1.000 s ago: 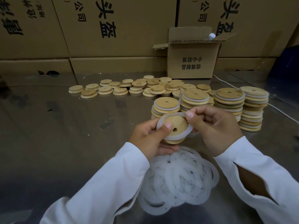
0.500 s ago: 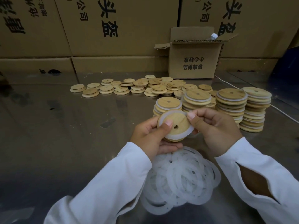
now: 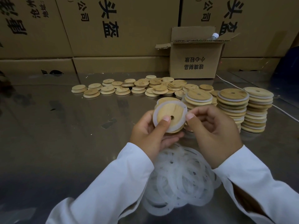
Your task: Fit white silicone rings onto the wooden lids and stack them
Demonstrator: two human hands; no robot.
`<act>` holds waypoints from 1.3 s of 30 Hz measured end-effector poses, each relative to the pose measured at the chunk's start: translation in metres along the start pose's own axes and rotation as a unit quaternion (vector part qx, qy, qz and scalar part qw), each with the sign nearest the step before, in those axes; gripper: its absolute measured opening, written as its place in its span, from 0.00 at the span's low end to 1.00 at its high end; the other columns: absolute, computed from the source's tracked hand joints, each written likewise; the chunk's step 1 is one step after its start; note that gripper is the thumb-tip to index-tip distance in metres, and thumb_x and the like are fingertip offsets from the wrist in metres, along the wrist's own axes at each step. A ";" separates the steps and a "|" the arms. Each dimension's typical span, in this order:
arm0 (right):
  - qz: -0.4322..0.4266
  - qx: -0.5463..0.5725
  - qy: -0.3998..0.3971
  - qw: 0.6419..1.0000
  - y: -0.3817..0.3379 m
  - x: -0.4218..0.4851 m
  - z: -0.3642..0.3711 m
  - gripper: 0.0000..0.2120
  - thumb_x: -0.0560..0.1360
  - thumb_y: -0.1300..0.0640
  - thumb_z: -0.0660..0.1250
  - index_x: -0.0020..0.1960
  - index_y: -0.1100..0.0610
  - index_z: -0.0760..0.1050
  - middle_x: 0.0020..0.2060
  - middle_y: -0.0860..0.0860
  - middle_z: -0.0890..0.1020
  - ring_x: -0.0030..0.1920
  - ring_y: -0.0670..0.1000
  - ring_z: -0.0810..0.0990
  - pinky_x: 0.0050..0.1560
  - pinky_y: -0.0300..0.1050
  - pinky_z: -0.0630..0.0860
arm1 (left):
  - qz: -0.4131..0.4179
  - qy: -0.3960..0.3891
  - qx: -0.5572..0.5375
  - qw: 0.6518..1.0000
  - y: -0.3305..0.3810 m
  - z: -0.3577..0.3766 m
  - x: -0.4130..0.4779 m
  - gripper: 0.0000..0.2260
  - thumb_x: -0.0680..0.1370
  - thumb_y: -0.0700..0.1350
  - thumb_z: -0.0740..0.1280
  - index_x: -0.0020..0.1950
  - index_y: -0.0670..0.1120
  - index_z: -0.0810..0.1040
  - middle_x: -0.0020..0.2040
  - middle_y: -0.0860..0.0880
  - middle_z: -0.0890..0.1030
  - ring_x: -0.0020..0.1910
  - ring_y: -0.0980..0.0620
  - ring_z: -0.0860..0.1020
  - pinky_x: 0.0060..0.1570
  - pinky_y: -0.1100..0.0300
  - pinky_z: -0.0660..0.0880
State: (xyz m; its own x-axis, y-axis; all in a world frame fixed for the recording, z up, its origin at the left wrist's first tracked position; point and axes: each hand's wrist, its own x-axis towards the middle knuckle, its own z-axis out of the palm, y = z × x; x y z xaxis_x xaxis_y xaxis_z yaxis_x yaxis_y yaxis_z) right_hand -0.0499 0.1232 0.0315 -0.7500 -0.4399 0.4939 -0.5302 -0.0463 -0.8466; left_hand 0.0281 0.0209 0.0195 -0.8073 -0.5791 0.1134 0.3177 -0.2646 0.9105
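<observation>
The left grip is closed round one lid. Its fingers curl under the lower edge, and the thumb presses flat on the wooden face, just beside the centre hole. We find the lid held above the worktop, tilted toward the camera, in front of the nearest stack.

A white ring lies round the raised face of this lid. Its left and lower arcs lie against the wood, while its upper right arc bulges outward past the rim. The right grip pinches the ring's right edge between thumb and forefinger, with the remaining fingers curled behind. It holds nothing else.

We note the following items on the worktop:

- Stacks of ringed lids stand side by side, right of and behind the grips. The far-right stack is the tallest. One low stack is partly hidden behind the held lid.
- Bare lids lie in a loose row further back, some overlapping.
- Loose rings form an overlapping heap at the near edge, between the two sleeves, which are white.
- An open box stands behind the row, and a capped bottle shows above its rim.
- A white cable runs along the right side, passing behind the stacks.

Large printed cartons form the wall at the back.
</observation>
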 end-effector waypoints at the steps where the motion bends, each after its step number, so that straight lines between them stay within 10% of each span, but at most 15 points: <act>1: -0.004 0.001 0.004 1.000 0.000 0.000 0.000 0.02 0.68 0.50 0.65 0.39 0.47 0.74 0.36 0.46 0.81 0.40 0.48 0.80 0.45 0.44 0.78 | 0.002 0.003 0.005 1.000 -0.001 0.000 0.000 0.05 0.76 0.40 0.64 0.51 0.43 0.76 0.44 0.43 0.83 0.38 0.44 0.84 0.33 0.63 0.78; 6: -0.016 -0.061 0.016 0.998 0.003 -0.001 0.000 0.07 0.65 0.46 0.68 0.39 0.49 0.75 0.32 0.44 0.79 0.37 0.38 0.77 0.36 0.27 0.71 | 0.019 0.011 0.053 0.998 -0.004 -0.001 0.000 0.03 0.75 0.38 0.66 0.48 0.42 0.77 0.41 0.45 0.83 0.35 0.48 0.83 0.31 0.64 0.77; 18: 0.002 -0.070 -0.038 0.997 0.009 0.000 -0.002 0.06 0.67 0.58 0.70 0.33 0.48 0.77 0.34 0.42 0.81 0.34 0.42 0.78 0.38 0.36 0.76 | -0.006 -0.001 0.185 0.983 -0.010 -0.004 0.002 0.03 0.75 0.42 0.67 0.48 0.47 0.78 0.42 0.46 0.82 0.45 0.46 0.81 0.52 0.44 0.77; 23: 0.090 0.008 -0.059 0.994 0.009 0.006 -0.007 0.07 0.66 0.59 0.72 0.30 0.52 0.80 0.30 0.50 0.82 0.35 0.51 0.79 0.44 0.46 0.78 | 0.072 -0.028 0.287 0.955 -0.005 -0.007 0.001 0.03 0.77 0.47 0.64 0.48 0.50 0.76 0.46 0.46 0.82 0.47 0.48 0.80 0.52 0.50 0.76; 26: 0.142 0.034 -0.080 0.986 0.009 0.008 -0.009 0.11 0.69 0.60 0.70 0.28 0.53 0.79 0.22 0.47 0.77 0.26 0.43 0.74 0.33 0.33 0.73 | 0.106 -0.068 0.341 0.932 0.001 -0.009 0.001 0.10 0.71 0.52 0.61 0.48 0.50 0.74 0.46 0.47 0.81 0.47 0.48 0.79 0.51 0.49 0.77; 39: 0.082 -0.017 -0.102 0.991 0.009 0.005 -0.006 0.09 0.72 0.59 0.67 0.33 0.51 0.76 0.21 0.46 0.74 0.26 0.45 0.72 0.34 0.39 0.72 | 0.048 -0.011 0.233 0.971 0.005 -0.016 0.007 0.05 0.77 0.39 0.63 0.45 0.47 0.77 0.41 0.45 0.80 0.44 0.46 0.78 0.53 0.42 0.75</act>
State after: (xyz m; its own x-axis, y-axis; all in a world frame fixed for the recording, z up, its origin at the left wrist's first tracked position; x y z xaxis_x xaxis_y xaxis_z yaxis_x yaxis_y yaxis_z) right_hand -0.0608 0.1253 0.0280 -0.7336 -0.6117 0.2960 -0.4228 0.0697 -0.9035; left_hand 0.0318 0.0033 0.0185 -0.7973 -0.5654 0.2111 0.1376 0.1704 0.9757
